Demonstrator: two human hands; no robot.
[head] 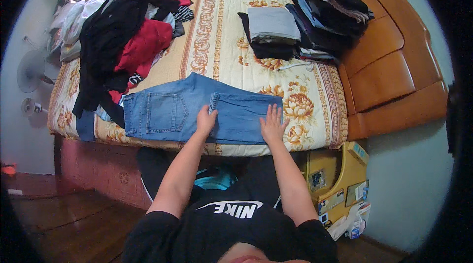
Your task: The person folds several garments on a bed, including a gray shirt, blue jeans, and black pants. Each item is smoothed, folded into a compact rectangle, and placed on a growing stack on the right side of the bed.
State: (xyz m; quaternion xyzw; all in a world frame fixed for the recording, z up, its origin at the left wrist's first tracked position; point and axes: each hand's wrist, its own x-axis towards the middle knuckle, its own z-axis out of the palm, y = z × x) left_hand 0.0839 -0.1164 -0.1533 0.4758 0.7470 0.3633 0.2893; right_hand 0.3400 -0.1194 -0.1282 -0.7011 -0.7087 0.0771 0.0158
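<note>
Blue denim jeans (166,115) lie sideways across the near edge of the bed, the waistband at the left and a back pocket facing up. The lower legs are folded back over the upper part, so the frayed hem rests near the middle. My left hand (206,120) pinches the jeans at that hem. At the right-hand fold my right hand (273,124) lies flat on the denim, fingers spread, gripping nothing.
A heap of loose black and red clothes (144,45) covers the bed's left side. Folded garments (273,26) and a taller stack of dark trousers (329,15) stand near the wooden headboard (384,74). A yellow bedside cabinet (340,185) is at the lower right, and a fan (31,70) at the left.
</note>
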